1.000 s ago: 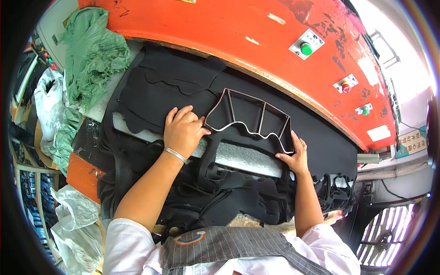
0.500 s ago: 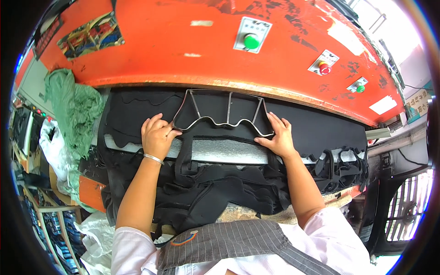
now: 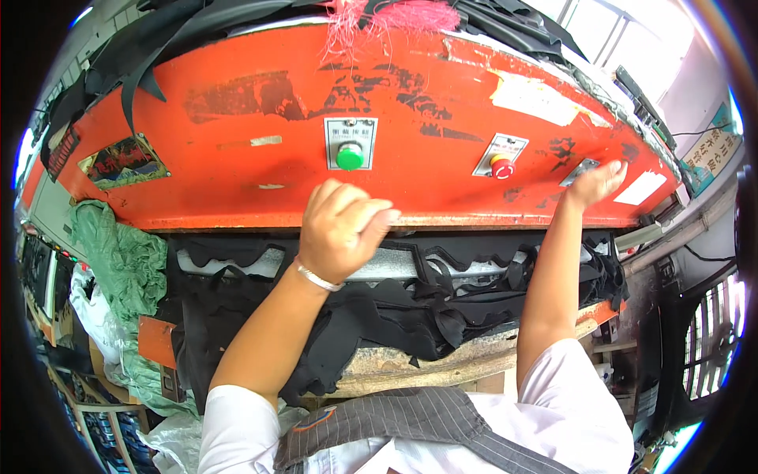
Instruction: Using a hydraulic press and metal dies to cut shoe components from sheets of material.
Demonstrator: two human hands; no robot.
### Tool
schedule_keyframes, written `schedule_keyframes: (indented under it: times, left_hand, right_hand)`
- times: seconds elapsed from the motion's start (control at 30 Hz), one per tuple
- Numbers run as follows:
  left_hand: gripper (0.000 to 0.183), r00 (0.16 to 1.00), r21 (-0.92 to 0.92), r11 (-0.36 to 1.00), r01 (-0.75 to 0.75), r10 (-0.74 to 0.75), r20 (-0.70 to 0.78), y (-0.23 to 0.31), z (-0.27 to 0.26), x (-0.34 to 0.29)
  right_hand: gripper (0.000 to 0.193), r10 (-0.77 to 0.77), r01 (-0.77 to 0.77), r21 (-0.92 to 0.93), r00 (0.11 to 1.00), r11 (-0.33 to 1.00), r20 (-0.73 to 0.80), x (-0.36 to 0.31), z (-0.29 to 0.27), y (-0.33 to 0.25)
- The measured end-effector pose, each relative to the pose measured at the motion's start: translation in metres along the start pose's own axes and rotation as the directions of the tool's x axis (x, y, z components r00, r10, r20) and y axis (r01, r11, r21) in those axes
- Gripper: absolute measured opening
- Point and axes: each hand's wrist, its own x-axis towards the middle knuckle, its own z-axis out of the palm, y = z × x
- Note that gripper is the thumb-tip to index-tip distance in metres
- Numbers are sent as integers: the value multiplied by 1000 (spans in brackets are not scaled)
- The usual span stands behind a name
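My left hand [image 3: 341,231] is raised in a loose fist in front of the red-orange machine panel [image 3: 237,174], just below a round green push button [image 3: 350,156]. It holds nothing, and its thumb sticks out to the right. Farther right, my right hand [image 3: 598,186] is at the panel, its fingers curled in, partly covering a small button plate [image 3: 581,169]. Whether it presses the button there cannot be made out. Black sheet material [image 3: 229,246] with cut-out edges lies under the panel's lower edge. The metal cutting die is out of sight.
A red mushroom button [image 3: 501,167] sits between my hands. Black offcuts [image 3: 379,312] hang over the front edge, above a worn wooden board [image 3: 442,365]. Green sacking [image 3: 118,257] is at the left. Black strips and pink fibres [image 3: 410,16] lie on top of the machine.
Both hands have let go of the metal cutting die and moved up to the panel, the right one farther right. The die is now hidden. The view has tilted up, showing the machine's top.
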Motion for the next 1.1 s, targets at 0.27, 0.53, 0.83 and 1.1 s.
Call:
schedule_keyframes:
  times: [0.27,0.53,0.83,1.1]
  left_hand:
    - [29,919,153,978,143,-188,347,6,-12,11]
    - [20,566,378,783,493,-619,544,87,-91,-152]
    - [22,606,551,723,417,-673,425,119,-73,-174]
    - [26,582,544,725,422,-677,451,115,-79,-173]
  right_hand:
    - [55,148,-227,217,934,949,325,-38,-27,-17]
    - [36,-540,-43,541,-166,840,825,-158,-216,-79]
    - [47,-249,234,327,-310,915,918,-215,-257,-137]
    - [44,-246,238,331,-328,913,912,-214,-257,-146]
